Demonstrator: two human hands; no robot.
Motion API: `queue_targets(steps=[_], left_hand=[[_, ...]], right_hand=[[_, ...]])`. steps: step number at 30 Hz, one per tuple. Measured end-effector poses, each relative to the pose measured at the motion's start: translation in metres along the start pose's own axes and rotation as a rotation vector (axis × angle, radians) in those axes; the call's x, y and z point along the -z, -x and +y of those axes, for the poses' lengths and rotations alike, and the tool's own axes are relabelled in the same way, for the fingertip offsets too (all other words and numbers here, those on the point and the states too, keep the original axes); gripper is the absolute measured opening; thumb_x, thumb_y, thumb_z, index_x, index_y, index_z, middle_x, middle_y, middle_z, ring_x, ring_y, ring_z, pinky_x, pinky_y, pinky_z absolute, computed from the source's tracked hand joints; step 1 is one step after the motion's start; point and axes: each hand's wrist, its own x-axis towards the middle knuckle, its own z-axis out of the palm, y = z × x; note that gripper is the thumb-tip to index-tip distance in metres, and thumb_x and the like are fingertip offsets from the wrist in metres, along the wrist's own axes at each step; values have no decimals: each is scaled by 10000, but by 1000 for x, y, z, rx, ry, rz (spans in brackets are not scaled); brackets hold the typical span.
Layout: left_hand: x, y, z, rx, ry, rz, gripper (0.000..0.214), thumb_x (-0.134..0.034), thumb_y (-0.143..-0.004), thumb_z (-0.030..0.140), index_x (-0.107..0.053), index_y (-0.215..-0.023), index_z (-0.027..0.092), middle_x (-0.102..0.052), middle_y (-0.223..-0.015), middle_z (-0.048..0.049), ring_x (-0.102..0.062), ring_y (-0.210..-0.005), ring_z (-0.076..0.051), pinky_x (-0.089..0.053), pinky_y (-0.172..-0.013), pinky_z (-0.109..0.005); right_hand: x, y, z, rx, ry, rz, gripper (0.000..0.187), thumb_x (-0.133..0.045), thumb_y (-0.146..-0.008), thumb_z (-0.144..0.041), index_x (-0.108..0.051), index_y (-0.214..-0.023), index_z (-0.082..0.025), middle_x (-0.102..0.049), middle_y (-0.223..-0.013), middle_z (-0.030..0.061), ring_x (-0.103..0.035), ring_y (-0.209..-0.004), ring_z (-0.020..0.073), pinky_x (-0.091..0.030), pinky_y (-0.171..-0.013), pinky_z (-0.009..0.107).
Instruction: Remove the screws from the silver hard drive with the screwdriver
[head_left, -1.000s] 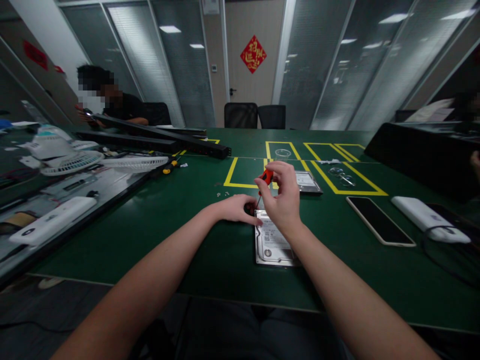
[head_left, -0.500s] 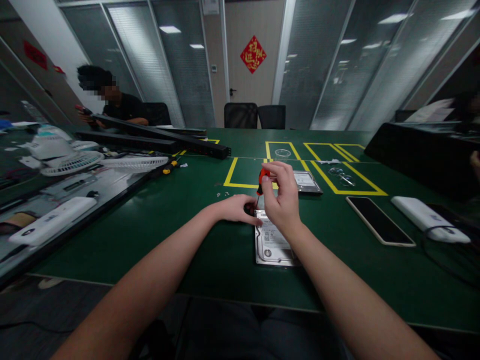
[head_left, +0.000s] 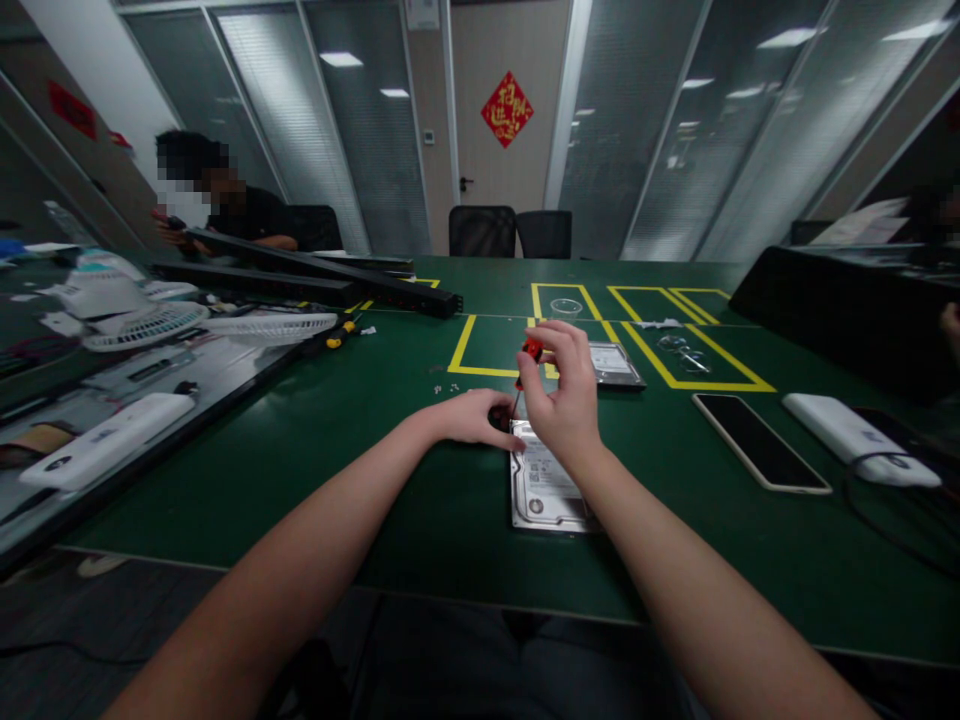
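A silver hard drive (head_left: 551,492) with a white label lies flat on the green table in front of me. My right hand (head_left: 562,390) grips a red-and-black screwdriver (head_left: 532,348) by its handle, the shaft pointing down at the drive's far left corner. The screwdriver's tip is hard to make out between my hands. At that same corner, my left hand (head_left: 480,418) is closed on the drive, with its thumb over the left edge and its fingers curled near the shaft. My right hand and wrist cover part of the drive.
Behind my right hand lies a second hard drive (head_left: 616,364). Small screws (head_left: 448,388) are scattered left of it. A phone (head_left: 759,442) and a white power bank (head_left: 859,437) sit on the right. Fan parts (head_left: 142,310) and a large panel occupy the left, where another person (head_left: 251,215) sits.
The fingers of my right hand have shifted around the screwdriver handle, whose top leans slightly further right. My left hand and the hard drive have stayed in place.
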Motion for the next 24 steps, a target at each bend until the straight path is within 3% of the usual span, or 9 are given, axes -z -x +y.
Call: queue_targets(steps=[11,16,20,24], left_hand=[[0,0,2,5,15,1,552,-853,-714,582,-748,-1062,167,-736,-980,-82,-657,-879,-256,-484,-773,-352],[0,0,1,10,-17,-7,560,-836,-724,620,-732,-1041,170,-731,-991,-80,-659,-879,-254,-480,-765,-349],[1,0,0,11,-17,-11,560,-834,-727,622,-719,-1026,163,-723,-972,-72,-651,-861,-241,-469,-741,-336],[1,0,0,3,-38,-11,560,-826,-737,624,-722,-1048,170,-717,-947,-58,-642,-858,-236,-458,-744,-331]], right_hand=[[-1,1,4,0,-16,14,239,-655,-982,-238,-627,-1215,-279,-604,-1264,100,-619,-1201,269,-576,-996,510],[1,-1,0,13,-4,-1,243,-688,-960,-257,-642,-1198,-275,-605,-1229,95,-632,-1124,256,-590,-931,483],[3,-1,-5,8,-35,-18,244,-582,-1003,-214,-661,-1226,-276,-594,-1240,101,-622,-1151,245,-589,-906,446],[3,0,-4,-9,-54,-25,325,-483,-1034,-167,-680,-1258,-294,-586,-1259,89,-607,-1205,238,-556,-1000,462]])
